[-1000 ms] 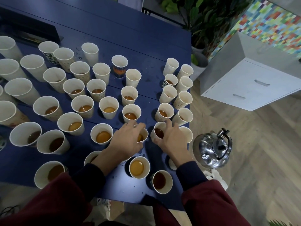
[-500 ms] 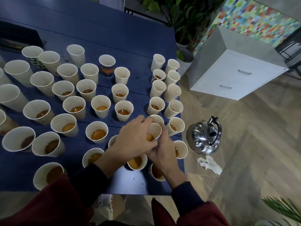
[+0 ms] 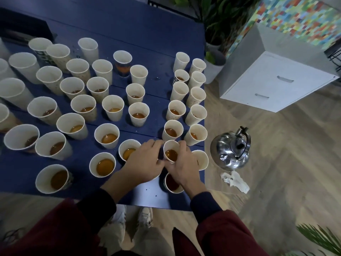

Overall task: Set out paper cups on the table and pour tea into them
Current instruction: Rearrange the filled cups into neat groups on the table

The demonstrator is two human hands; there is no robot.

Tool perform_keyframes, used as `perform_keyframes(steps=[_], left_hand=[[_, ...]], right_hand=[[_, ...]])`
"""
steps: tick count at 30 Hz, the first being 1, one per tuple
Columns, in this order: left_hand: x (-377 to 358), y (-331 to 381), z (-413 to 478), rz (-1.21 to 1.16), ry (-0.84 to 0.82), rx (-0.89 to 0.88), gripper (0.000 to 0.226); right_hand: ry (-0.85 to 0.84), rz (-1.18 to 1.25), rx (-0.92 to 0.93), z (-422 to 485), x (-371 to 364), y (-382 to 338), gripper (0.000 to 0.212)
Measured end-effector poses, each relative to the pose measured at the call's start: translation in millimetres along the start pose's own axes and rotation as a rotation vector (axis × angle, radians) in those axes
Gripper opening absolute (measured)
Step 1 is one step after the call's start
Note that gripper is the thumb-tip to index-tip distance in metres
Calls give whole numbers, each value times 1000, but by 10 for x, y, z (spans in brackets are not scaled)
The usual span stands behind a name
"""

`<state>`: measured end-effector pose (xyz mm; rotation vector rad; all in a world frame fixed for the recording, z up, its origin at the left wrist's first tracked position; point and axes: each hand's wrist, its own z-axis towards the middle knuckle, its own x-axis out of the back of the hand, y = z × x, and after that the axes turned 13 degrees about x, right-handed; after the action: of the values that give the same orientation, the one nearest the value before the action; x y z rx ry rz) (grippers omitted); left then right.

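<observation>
Cups [image 3: 107, 135] cover the table [image 3: 129, 30]; at its 3 o'clock a kettle [image 3: 230, 152] sits on the floor [image 3: 286, 163], tissue [image 3: 235, 181] at the kettle's 6 o'clock.

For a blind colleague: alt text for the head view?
The left hand and right hand hold one paper cup of tea near the right edge of a blue table crowded with cups, many holding tea. A steel kettle and crumpled tissue lie on the wooden floor beside it.
</observation>
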<state>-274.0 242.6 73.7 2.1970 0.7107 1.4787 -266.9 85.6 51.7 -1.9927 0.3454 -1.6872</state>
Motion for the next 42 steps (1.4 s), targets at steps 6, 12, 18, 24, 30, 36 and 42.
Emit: perform_keyframes(steps=[6,12,18,24,30,36,42], left_hand=[[-144,-9,-212,325,-3,-45,71],[-308,-52,-297,414,103,53,75],[-428,-60,-371,353,146,122,67],[-426,3,-488,305,179,189,64],[-385,-5,-578,254,209,225,72],[-300,44,-577,241,239,229,72],[-225,90,-615,227,243,235,74]], right_hand=[[-132,2,44,46,-50,68,63],[-111,98,66,49,-59,135,65],[-154,60,80,-13,-7,168,92],[-108,101,98,-312,187,205,87],[-185,-49,161,-679,285,285,83],[-243,-192,219,-760,114,222,82],[-239,-248,239,-729,87,206,61]])
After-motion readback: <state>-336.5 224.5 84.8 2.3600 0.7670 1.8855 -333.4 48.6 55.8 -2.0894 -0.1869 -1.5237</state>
